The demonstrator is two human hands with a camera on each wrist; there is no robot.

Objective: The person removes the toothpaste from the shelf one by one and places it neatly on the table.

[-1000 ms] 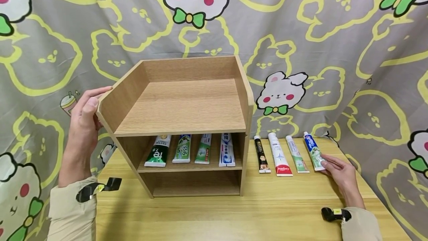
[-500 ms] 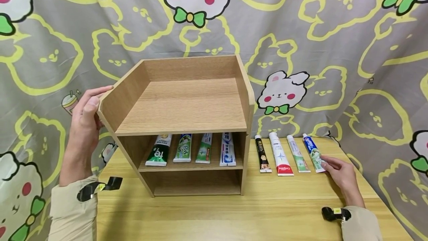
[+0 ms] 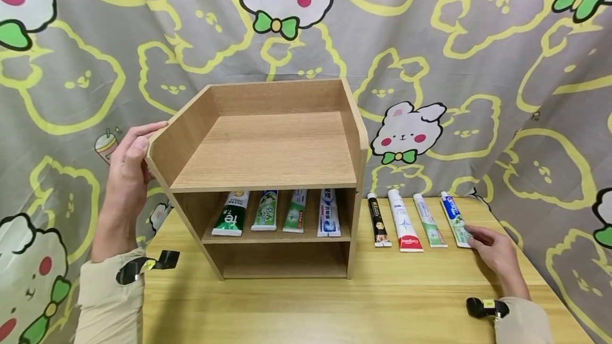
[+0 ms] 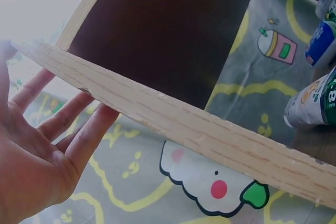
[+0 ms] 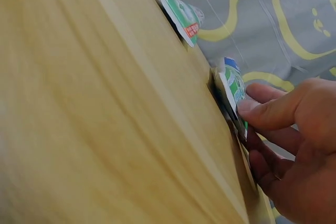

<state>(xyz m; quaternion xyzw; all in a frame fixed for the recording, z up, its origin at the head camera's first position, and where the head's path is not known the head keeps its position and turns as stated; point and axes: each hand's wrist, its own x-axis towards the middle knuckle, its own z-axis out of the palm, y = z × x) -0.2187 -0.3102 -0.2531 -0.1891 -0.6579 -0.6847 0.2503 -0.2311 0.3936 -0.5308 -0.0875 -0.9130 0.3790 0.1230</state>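
Note:
My left hand (image 3: pixel 125 174) grips the upper left edge of a wooden desk shelf (image 3: pixel 268 145), thumb on one face of the side panel and fingers against the other. At the right end of the table, my right hand (image 3: pixel 497 254) pinches the flat lower end of a blue, white and green toothpaste tube (image 3: pixel 454 218). In the right wrist view the thumb (image 5: pixel 257 113) presses the top of the tube, which lies close over the wood. Beside it lie a white and green tube (image 3: pixel 429 222), a white and red Colgate tube (image 3: pixel 404 222) and a black tube (image 3: pixel 379 221).
Several toothpaste tubes stand in a row on the middle level of the shelf, among them a dark green one (image 3: pixel 231 216) and a white and blue one (image 3: pixel 329 214). The lowest level has a bare board (image 3: pixel 284 269). A patterned curtain (image 3: pixel 306 52) hangs behind the table (image 3: pixel 306 307).
The cap end of the blue, white and green tube swings slightly left, then back right, in my right hand. My left hand stays on the shelf. The head view shifts a little.

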